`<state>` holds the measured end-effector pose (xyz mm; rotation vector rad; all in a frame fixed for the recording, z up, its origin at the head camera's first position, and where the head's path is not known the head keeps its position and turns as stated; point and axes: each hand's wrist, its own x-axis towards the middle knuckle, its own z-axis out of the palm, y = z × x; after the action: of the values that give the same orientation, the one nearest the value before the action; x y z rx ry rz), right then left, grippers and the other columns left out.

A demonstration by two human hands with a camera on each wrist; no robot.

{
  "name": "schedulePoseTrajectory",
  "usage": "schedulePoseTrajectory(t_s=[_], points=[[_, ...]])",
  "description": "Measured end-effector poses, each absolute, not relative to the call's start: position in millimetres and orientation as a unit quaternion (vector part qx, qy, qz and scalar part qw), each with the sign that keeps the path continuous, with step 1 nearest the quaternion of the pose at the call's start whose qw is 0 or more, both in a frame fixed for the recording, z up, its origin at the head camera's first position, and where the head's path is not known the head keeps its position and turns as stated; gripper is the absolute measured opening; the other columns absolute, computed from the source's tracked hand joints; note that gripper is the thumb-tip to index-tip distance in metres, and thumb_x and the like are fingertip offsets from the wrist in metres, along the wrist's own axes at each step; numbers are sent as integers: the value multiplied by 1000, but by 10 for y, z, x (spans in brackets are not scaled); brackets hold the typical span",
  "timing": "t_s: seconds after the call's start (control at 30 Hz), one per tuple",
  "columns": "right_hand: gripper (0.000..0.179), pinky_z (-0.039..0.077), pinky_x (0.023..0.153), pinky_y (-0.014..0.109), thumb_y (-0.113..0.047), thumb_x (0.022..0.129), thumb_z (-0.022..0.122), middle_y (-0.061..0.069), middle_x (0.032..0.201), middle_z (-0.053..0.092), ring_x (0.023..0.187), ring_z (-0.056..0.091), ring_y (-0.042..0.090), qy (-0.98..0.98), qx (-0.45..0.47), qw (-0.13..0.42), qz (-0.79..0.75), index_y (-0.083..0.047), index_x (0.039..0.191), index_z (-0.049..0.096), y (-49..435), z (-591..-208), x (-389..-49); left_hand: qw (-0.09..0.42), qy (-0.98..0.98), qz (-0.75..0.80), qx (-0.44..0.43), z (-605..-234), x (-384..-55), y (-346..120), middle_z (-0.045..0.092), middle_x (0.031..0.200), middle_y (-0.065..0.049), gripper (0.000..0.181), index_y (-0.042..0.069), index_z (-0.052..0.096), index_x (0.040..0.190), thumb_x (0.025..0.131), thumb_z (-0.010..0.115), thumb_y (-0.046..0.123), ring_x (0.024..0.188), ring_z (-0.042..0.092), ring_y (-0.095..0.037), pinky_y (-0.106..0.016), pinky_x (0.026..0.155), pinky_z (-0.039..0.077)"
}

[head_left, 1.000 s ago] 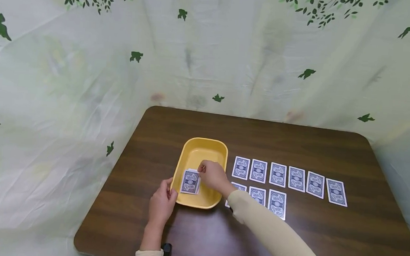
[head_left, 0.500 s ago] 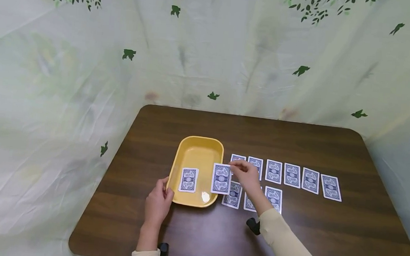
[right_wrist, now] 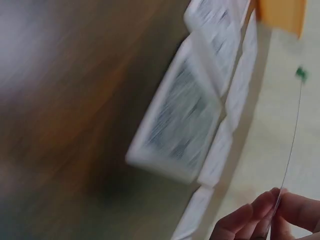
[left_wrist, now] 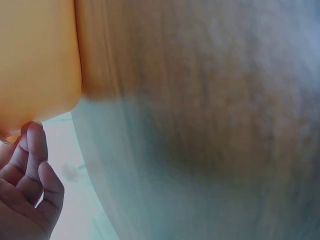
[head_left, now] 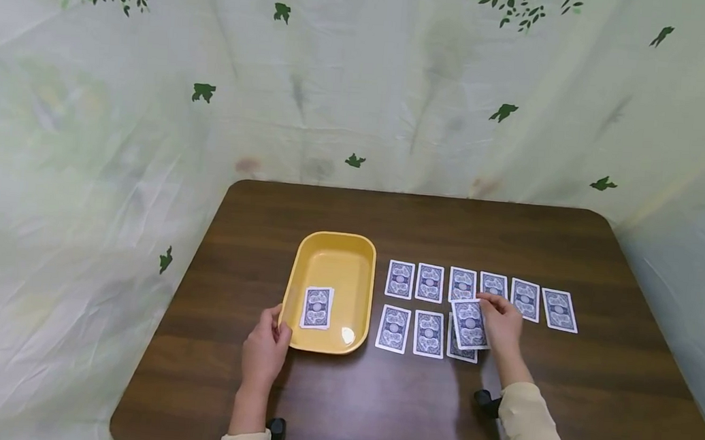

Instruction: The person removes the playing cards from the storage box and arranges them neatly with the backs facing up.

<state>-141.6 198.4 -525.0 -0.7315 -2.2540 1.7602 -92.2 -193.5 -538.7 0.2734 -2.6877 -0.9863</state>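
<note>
Pinched at its upper right corner by my right hand (head_left: 500, 329), a blue-backed playing card (head_left: 469, 322) is held above the third card (head_left: 461, 355) of the near row, partly covering it. The right wrist view shows the held card edge-on as a thin line between thumb and fingertips. My left hand (head_left: 265, 351) grips the left rim of a yellow tray (head_left: 336, 263) near its front corner; in the left wrist view its fingers (left_wrist: 37, 150) lie against the tray's edge. Inside the tray, a small face-down pile of cards (head_left: 318, 307) lies toward the front left.
Several face-down cards form a far row right of the tray, from the first card (head_left: 400, 279) to the last card (head_left: 560, 310). Two more near-row cards (head_left: 393, 328) lie uncovered. All rest on a brown wooden table (head_left: 377, 399) before a leaf-patterned curtain (head_left: 399, 80).
My right hand has lifted a card from the pile in the tray and carried it right, over the near row. The left hand stays at the tray rim. The head view has shifted slightly.
</note>
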Motion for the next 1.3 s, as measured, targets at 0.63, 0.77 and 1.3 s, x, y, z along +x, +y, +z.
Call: schedulePoseTrajectory(t_s=[0.63,0.77,1.3], points=[[25,36,68,36,-9,94,52,15,85,59,83,49,29,-824,-336,71,450,7,105,66,2532,-5550,-1247,119,-928,-338,101,-5369,-945,-1941,50,69,-5,37,0,55,126,91,55,13,59,47,-21,-33,54,37],[24,36,70,39,-8,91,55,20,86,62,86,52,35,-836,-330,69,432,8,103,67,2556,-5563,-1252,119,-928,-339,99,-5372,-941,-1938,49,69,-5,37,0,56,126,91,55,12,59,47,-21,-33,54,37],[20,39,73,46,-9,89,60,25,92,61,90,52,40,-848,-327,18,416,9,98,63,2571,-5526,-1271,131,-927,-339,88,-5385,-937,-1949,48,67,-3,36,0,57,124,91,55,12,57,46,-19,-33,53,37]])
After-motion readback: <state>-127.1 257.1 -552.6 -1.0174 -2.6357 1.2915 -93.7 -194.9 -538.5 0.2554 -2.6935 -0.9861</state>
